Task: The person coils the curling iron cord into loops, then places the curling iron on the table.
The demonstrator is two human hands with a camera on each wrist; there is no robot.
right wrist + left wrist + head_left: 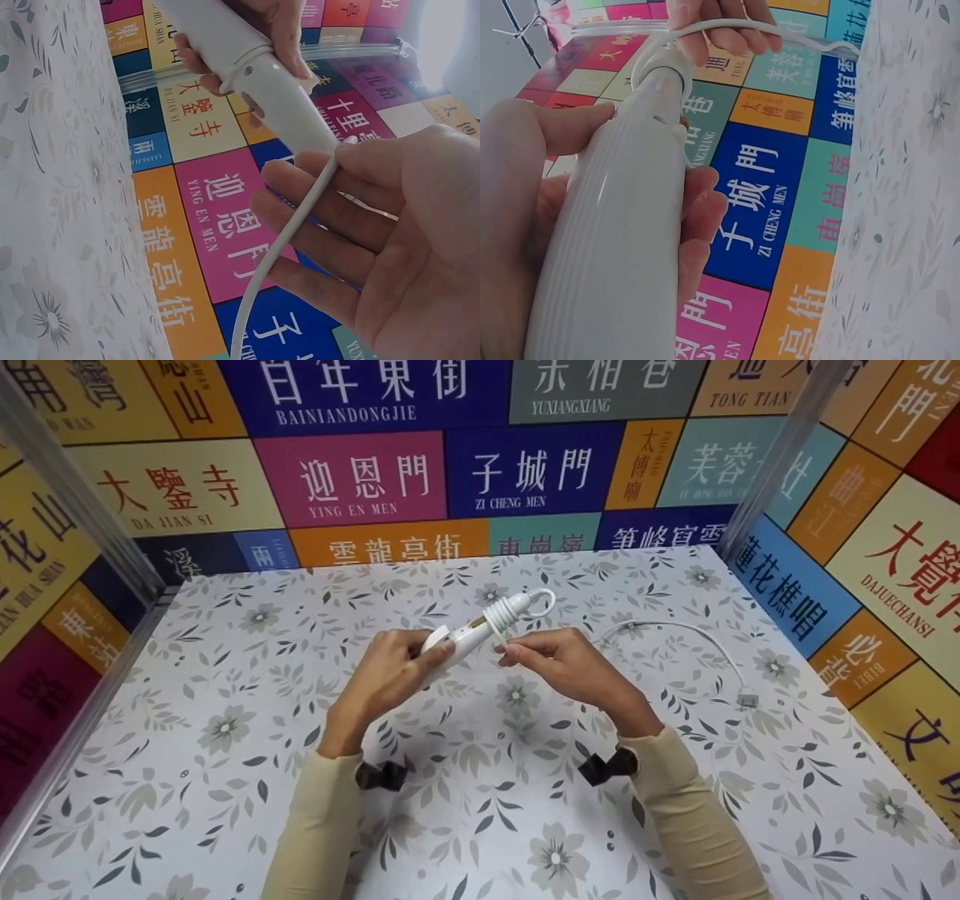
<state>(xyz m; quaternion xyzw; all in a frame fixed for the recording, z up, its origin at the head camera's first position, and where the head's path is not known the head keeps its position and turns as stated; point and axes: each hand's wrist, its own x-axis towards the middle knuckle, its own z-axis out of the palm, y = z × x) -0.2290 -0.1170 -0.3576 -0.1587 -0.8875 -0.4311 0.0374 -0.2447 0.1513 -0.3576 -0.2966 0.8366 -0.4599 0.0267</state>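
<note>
A white stick-shaped appliance [466,643], its exact kind unclear, is tilted above the table in the head view. My left hand [390,664] grips its thick body [619,225], fingers and thumb curled round it. Several turns of white cord [504,613] lie around the upper part, and a loop stands out past the tip. My right hand [562,664] is just right of the coils, pinching the cord [296,217] between thumb and forefinger; the other fingers are loosely bent in the right wrist view. A small gold-brown patch shows on the appliance in the head view.
The cord's free length curves over the floral-patterned table [225,727] to a plug [748,699] on the right. Colourful panels with lettering [352,476] stand behind and beside the table, with clear strips [780,457] at the corners. Dark wrist cameras [381,776] sit at both sleeves.
</note>
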